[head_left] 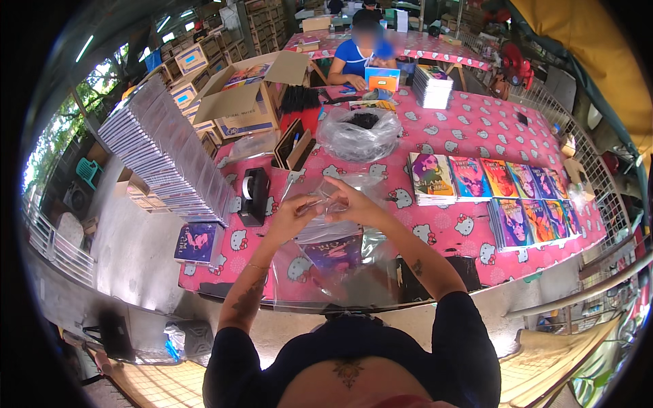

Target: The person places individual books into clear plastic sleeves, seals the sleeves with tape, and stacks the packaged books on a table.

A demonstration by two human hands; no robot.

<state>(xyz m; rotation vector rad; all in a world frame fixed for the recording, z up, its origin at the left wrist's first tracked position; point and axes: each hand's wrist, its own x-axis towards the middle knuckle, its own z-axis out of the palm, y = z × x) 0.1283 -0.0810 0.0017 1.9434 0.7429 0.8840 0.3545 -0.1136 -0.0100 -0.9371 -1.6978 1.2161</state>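
Note:
In front of me lies a purple-covered notebook stack (333, 253) inside a clear plastic bag (286, 272), which spreads over the near table edge. My left hand (292, 219) is closed, its fingertips pinching the plastic above the covers. Close beside it, my right hand (355, 207) also grips the plastic, its index finger reaching forward over the film. Glare on the film blurs the exact fold between my fingers. A black tape dispenser (254, 197) stands just left of my left hand.
Tall wrapped notebooks (163, 153) lean at the left, beside a purple notebook (198, 243). Farther back are an open cardboard box (248, 109) and a plastic bag of black items (360, 136). Colourful notebook stacks (469, 178) fill the right. Opposite sits a co-worker (350, 64) holding a notebook.

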